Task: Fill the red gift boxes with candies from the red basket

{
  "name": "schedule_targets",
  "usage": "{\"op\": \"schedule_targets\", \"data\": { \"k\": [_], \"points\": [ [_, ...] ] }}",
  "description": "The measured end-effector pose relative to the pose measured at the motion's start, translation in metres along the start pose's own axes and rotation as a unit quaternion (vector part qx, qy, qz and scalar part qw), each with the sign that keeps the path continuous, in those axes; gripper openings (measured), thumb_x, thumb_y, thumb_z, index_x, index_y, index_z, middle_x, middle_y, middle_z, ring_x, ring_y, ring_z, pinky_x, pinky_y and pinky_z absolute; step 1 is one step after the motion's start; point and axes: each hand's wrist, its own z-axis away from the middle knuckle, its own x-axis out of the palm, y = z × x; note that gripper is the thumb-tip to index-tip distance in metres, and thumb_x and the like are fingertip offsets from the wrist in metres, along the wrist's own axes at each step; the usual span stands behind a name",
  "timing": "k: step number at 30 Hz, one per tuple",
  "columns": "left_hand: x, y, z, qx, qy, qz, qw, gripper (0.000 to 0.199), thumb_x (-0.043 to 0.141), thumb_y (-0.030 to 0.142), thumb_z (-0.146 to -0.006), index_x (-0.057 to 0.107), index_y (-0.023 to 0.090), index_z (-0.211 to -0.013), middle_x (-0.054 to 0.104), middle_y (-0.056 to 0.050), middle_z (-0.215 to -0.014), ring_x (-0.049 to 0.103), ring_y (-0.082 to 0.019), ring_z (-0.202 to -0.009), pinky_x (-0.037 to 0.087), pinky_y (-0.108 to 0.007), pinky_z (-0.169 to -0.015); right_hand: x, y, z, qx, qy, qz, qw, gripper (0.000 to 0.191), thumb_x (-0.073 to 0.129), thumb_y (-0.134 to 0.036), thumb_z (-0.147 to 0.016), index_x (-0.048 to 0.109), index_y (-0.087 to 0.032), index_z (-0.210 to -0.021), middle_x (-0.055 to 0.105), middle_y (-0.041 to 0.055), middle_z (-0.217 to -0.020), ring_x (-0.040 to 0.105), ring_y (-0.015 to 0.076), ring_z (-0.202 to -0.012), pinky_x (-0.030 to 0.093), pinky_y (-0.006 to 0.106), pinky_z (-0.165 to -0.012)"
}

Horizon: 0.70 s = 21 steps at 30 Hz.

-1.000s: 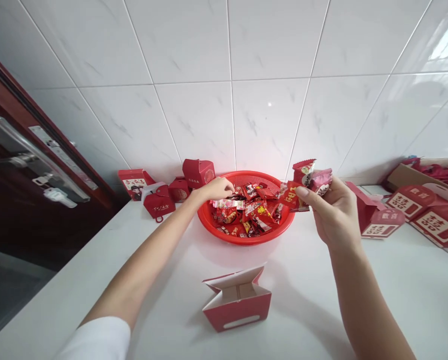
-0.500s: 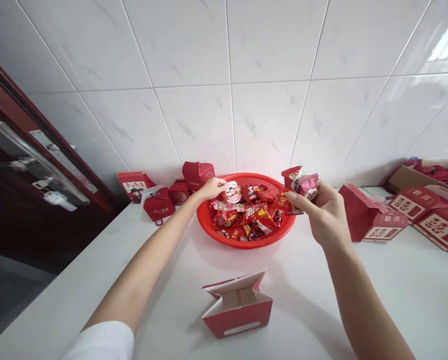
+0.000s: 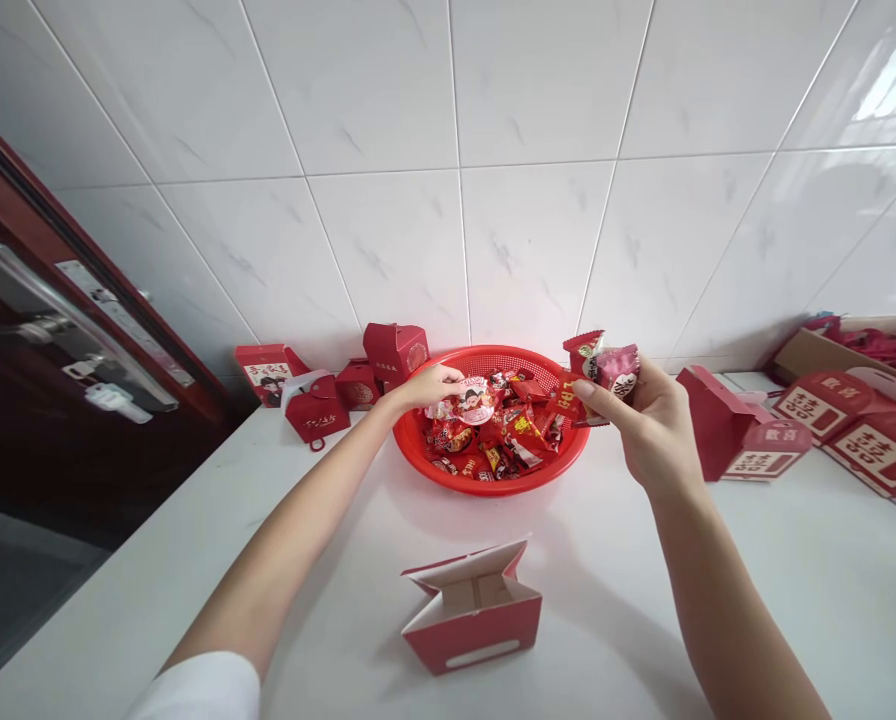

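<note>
A red plastic basket (image 3: 491,488) full of wrapped sweets stands on the white table. Over its left side, my left hand (image 3: 431,386) pinches a round pink-and-white packet (image 3: 476,400) printed with a cartoon figure. My right hand (image 3: 654,425), right of the basket, is closed on several wrapped candies, among them a pink one (image 3: 618,370) and a red one. Nearer to me, an open red paper box (image 3: 474,635) sits upright, its top flaps apart and its brown inside visible.
Small red gift boxes (image 3: 318,410) stand at the back left against the tiled wall. At the right are more red boxes (image 3: 767,450) and a cardboard carton (image 3: 808,355) of pink-red items. A dark red door with a metal handle is at the left.
The round packet in my left hand has moved slightly right and down over the basket, and shows more of its printed face. My right hand has barely moved, still holding the candies.
</note>
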Motion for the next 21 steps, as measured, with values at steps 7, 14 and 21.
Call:
{"op": "schedule_targets", "data": {
  "k": [7, 14, 21],
  "points": [
    [-0.003, -0.001, 0.007, -0.012, -0.099, -0.027, 0.995, 0.027, 0.072, 0.023, -0.062, 0.073, 0.018, -0.089, 0.076, -0.006, -0.094, 0.072, -0.022, -0.088, 0.056, -0.027, -0.071, -0.001, -0.002, 0.001, 0.0, 0.0, 0.003, 1.0, 0.026, 0.085, -0.039, -0.077, 0.066, -0.023, -0.086, 0.065, -0.0012, -0.075, 0.061, 0.0174, -0.065, 0.059, 0.034, -0.059],
    [0.017, 0.009, 0.006, -0.001, -0.075, -0.116, 0.99, 0.035, 0.073, 0.038, -0.072, 0.075, 0.017, -0.1, 0.077, -0.009, -0.1, 0.071, -0.025, -0.094, 0.053, -0.029, -0.081, -0.001, -0.002, 0.0, 0.009, -0.001, 0.014, 1.0, 0.028, 0.085, -0.041, -0.076, 0.068, -0.023, -0.088, 0.066, -0.0006, -0.074, 0.061, 0.0177, -0.063, 0.056, 0.034, -0.055],
    [0.036, 0.019, 0.007, 0.015, -0.077, -0.179, 0.981, 0.018, 0.077, 0.026, -0.061, 0.061, 0.02, -0.055, 0.061, 0.0, -0.059, 0.063, -0.023, -0.073, 0.043, -0.029, -0.067, -0.001, 0.003, 0.0, 0.003, -0.016, 0.031, 0.999, 0.03, 0.085, -0.045, -0.076, 0.067, -0.024, -0.088, 0.064, -0.0013, -0.069, 0.058, 0.0172, -0.061, 0.055, 0.035, -0.058]
  ]
}}
